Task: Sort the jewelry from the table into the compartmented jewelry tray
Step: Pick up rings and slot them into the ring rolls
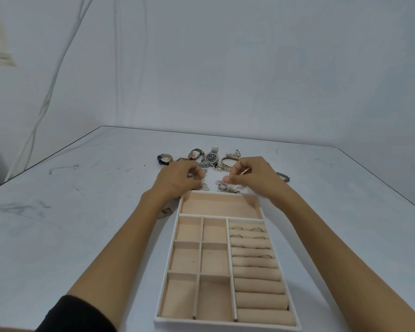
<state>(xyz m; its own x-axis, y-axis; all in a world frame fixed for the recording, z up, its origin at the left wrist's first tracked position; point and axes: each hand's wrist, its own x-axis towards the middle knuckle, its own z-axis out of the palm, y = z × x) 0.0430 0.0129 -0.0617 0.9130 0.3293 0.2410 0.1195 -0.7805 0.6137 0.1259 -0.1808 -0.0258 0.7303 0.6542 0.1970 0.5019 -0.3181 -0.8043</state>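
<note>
The jewelry tray [225,325] lies in front of me, white outside with peach lining. It has one wide far compartment, six square ones on the left and ring rolls [254,262] on the right holding several rings. Beyond its far edge lies a pile of jewelry [222,165]: watches, a gold bangle, small rings and earrings. My left hand [177,178] hovers over small pieces at the pile's left, fingers curled; whether it grips anything is hidden. My right hand [252,174] pinches a thin rose-gold piece [244,171] above loose rings [223,186].
A black-strap watch [164,159] lies at the pile's far left. A dark beaded bracelet [284,176] sits right of my right hand. A small metallic item [165,212] rests beside my left forearm. The table's far edge meets a white wall.
</note>
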